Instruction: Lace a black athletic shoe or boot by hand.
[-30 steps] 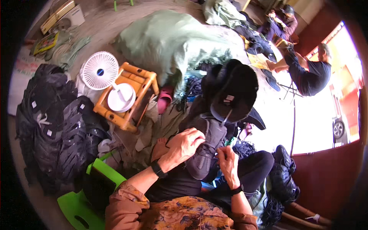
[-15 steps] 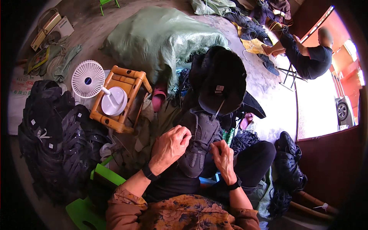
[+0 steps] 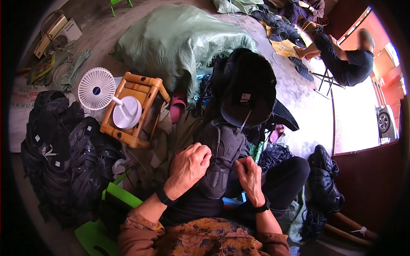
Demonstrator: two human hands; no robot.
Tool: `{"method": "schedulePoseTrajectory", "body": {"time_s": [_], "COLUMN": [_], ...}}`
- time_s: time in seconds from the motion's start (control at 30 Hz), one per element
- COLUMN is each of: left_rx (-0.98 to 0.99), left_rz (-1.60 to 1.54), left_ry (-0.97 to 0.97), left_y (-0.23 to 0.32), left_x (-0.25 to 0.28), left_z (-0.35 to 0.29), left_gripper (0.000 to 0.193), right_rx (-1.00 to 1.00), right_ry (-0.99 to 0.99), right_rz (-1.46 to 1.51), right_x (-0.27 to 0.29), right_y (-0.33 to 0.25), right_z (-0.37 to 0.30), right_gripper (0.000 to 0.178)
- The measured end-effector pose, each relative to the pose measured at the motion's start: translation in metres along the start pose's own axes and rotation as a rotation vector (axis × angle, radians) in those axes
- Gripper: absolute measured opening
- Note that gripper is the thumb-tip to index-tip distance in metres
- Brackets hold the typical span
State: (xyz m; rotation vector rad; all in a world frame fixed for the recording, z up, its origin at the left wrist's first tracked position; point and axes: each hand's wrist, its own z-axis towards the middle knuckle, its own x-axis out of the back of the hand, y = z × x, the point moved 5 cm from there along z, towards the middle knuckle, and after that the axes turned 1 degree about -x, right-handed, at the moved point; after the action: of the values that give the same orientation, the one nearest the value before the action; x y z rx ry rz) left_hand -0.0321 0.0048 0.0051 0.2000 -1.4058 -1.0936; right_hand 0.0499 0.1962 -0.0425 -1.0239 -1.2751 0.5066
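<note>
A dark shoe upper (image 3: 222,145) with mesh panels lies over my lap, its toe towards me. My left hand (image 3: 190,166) is closed at its left edge, fingertips pinched. A tiny pale tip shows there, too small to name. At the right edge my right hand (image 3: 250,177) is also closed, thumb against finger; whatever it pinches is hidden. Beyond the upper rises a wide black piece (image 3: 247,85) with a small white label. A thin pale strip (image 3: 245,120) runs from this piece down to the upper.
Left: a heap of black shoe uppers (image 3: 64,158), and a white fan (image 3: 127,113) on a bamboo stool (image 3: 143,91). Ahead lies a green woven sheet (image 3: 171,42). Black laces (image 3: 273,157) and more shoes (image 3: 323,179) are at right. A person (image 3: 356,64) sits by the doorway.
Both my hands stay at the two sides of the shoe upper, the left slightly lower. The view has shifted a little. The person by the doorway has leaned slightly.
</note>
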Motion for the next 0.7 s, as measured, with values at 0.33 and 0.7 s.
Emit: {"method": "schedulePoseTrajectory", "body": {"time_s": [0.33, 0.7], "left_rx": [-0.457, -0.909], "left_rz": [0.393, 0.418], "left_ry": [-0.214, -0.45], "left_y": [0.025, 0.035], "left_x": [-0.004, -0.001], "left_z": [0.014, 0.047], "left_gripper": [0.01, 0.006], "right_rx": [0.11, 0.872], "right_ry": [-0.07, -0.396], "right_rz": [-0.094, -0.71], "right_x": [0.011, 0.023], "right_y": [-0.007, -0.048], "right_z": [0.007, 0.038], "right_gripper": [0.014, 0.025]}}
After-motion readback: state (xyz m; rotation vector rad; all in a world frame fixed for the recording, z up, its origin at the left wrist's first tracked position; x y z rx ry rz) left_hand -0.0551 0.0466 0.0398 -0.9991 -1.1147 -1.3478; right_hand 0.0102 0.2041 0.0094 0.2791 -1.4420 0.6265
